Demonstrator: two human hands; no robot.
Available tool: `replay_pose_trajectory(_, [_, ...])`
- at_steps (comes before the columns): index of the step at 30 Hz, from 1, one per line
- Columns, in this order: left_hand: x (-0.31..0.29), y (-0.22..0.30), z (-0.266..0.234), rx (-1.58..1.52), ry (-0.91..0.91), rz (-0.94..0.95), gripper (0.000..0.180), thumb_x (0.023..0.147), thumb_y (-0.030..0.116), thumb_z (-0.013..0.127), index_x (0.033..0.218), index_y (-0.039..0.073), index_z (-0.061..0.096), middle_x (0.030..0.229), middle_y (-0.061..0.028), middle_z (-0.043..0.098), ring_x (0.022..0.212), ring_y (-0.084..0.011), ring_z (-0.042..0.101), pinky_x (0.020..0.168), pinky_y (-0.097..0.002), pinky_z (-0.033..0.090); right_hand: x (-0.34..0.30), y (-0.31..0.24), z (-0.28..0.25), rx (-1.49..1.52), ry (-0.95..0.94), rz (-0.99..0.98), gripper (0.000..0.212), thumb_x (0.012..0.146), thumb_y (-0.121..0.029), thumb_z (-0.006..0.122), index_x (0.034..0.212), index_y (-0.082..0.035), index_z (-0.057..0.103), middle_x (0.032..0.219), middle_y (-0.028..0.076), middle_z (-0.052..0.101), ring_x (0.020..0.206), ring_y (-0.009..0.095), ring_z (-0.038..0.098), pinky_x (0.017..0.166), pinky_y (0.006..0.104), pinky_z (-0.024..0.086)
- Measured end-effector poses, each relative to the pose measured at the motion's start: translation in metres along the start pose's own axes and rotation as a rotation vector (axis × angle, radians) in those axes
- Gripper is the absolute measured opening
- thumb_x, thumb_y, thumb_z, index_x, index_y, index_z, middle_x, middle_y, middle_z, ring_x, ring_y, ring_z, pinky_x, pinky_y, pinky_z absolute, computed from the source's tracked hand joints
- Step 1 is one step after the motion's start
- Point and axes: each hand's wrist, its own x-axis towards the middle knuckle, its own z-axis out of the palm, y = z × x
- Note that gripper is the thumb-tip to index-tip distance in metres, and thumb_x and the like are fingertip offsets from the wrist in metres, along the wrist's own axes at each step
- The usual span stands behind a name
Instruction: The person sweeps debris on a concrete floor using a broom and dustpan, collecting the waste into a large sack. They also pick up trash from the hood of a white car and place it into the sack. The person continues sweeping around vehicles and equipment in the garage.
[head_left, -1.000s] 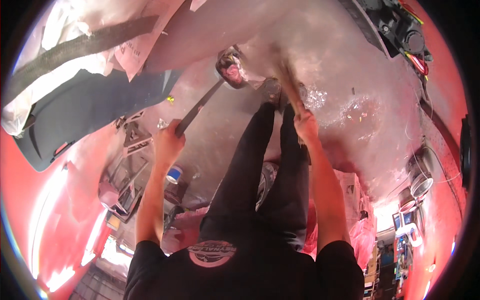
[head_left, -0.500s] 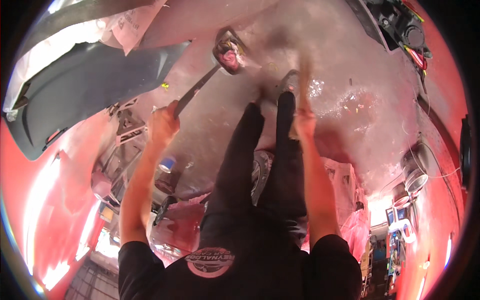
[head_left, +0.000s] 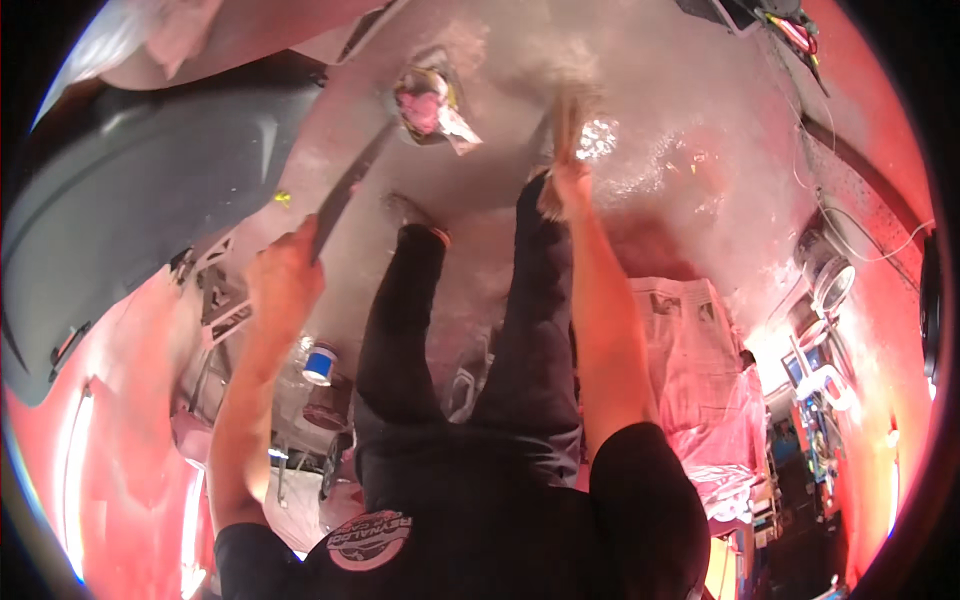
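Note:
My left hand [head_left: 285, 272] is closed around the dark, flat handle of a dustpan [head_left: 347, 195], which reaches forward over the floor. In its pan lies a heap of rubbish [head_left: 424, 110], with crumpled pink and whitish pieces. My right hand [head_left: 572, 184] grips a tan brush broom [head_left: 566, 125], smeared by motion; its far end is down near the floor, to the right of the dustpan. A short frayed end of it shows below my fist. Near the broom, a shiny crumpled scrap [head_left: 597, 139] lies on the floor.
A large dark car panel [head_left: 150, 190] stands at the left, with a metal stand [head_left: 222, 300] beside it. A blue-and-white can [head_left: 319, 365] sits near my left forearm. Buckets [head_left: 828, 275] line the right wall. Paper-covered items [head_left: 690, 360] stand behind my right arm.
I have stepped forward, so the surroundings shift. The dustpan and my left hand sit farther left in view. The broom has swung left, closer to the dustpan.

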Motion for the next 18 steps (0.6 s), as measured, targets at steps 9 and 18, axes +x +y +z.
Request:
replay_pose_trajectory(9, [-0.035, -0.038, 0.008, 0.016, -0.057, 0.062, 0.048, 0.076, 0.011, 0.073, 0.123, 0.009, 0.062, 0.083, -0.0154, 0.069, 0.074, -0.0374, 0.071, 0.067, -0.0492, 0.057, -0.111, -0.029, -0.004, -0.319, -0.004, -0.16, 0.032, 0.102, -0.03, 0.054, 0.127, -0.013, 0.061, 0.088, 0.02, 0.072, 0.082, 0.039, 0.073, 0.064, 0.0465, 0.055])
replay_pose_trajectory(18, [-0.021, -0.021, 0.023, 0.024, -0.081, 0.024, 0.034, 0.077, 0.009, 0.07, 0.11, 0.008, 0.063, 0.084, -0.0173, 0.07, 0.078, -0.0389, 0.072, 0.07, -0.0485, 0.058, -0.126, -0.007, 0.158, 0.258, -0.23, 0.183, 0.012, 0.089, -0.016, 0.068, 0.098, -0.008, 0.069, 0.089, 0.001, 0.067, 0.079, 0.01, 0.061, 0.067, 0.0303, 0.05])
